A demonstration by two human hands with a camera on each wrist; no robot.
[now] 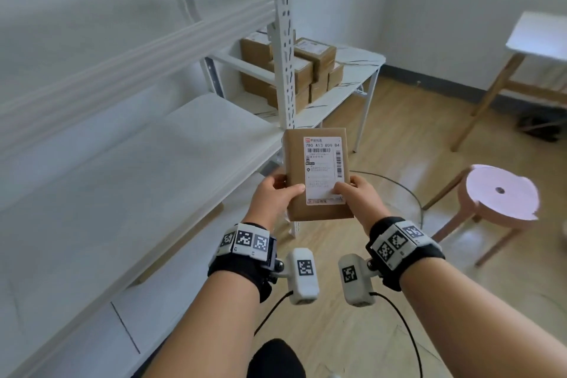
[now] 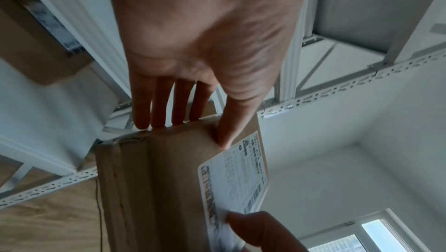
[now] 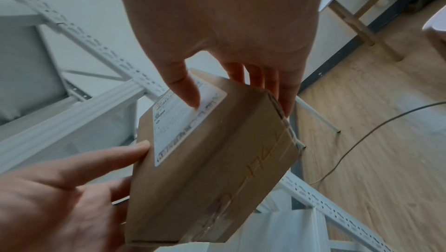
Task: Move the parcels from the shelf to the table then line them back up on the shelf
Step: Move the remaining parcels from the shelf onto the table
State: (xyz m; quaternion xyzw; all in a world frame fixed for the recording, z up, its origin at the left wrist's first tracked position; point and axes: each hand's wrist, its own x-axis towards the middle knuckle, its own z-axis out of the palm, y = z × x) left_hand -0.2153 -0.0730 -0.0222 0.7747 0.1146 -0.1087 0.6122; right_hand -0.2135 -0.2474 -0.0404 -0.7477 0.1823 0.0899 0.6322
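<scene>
Left hand [image 1: 277,193] and right hand [image 1: 356,192] both gripping one brown parcel [image 1: 317,173], held in mid-air just off the front corner of the shelf [image 1: 153,169], label side up. Thumbs on top, left thumb at label edge, right thumb on white shipping label [image 1: 322,169]. Left wrist view only: four left fingers [image 2: 166,101] straight, reaching round far edge of parcel [image 2: 149,180], taped end flap visible. Right wrist view only: right fingers [image 3: 272,84] wrapped under opposite long edge, tape and faint handwriting along side face of parcel [image 3: 212,160]. Both forearms extended forward, wrists level, tagged wristbands and cabled camera pods on them. Head view only: stack of more parcels [image 1: 310,70] on white marble-pattern worktop [image 1: 362,74] beyond shelf upright [image 1: 285,40]. White shelf boards at left, wood floor [image 1: 383,316], pink round stool [image 1: 500,196] at right, white walls, second pale table [image 1: 537,37] far right.
</scene>
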